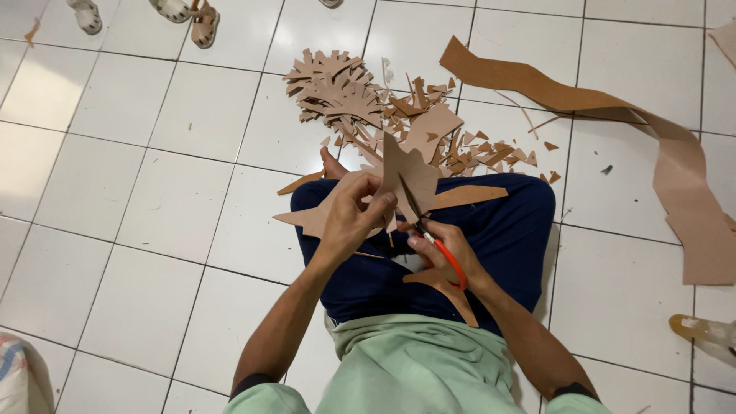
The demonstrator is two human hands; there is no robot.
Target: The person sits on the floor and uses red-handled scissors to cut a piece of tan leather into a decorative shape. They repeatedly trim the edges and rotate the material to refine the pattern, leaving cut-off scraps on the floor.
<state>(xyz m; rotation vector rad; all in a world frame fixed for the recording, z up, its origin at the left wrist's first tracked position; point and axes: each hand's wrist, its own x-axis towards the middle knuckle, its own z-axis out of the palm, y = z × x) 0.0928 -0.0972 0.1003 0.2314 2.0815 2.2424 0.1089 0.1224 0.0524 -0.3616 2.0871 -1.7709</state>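
Note:
I sit cross-legged on a white tiled floor. My left hand [354, 215] grips a jagged brown sheet piece [410, 175] and holds it up over my lap. My right hand [445, 257] is closed on orange-handled scissors [433, 234], whose blades cut into the lower edge of that piece. More brown cut-outs lie across my dark blue trousers [506, 230], one beside my right wrist.
A heap of cut brown shapes [337, 92] and small scraps [475, 149] lies on the floor ahead of my knees. A long wavy brown strip [659, 146] runs along the right. Sandals [201, 23] lie at the far left; a translucent bottle [705, 331] lies at right.

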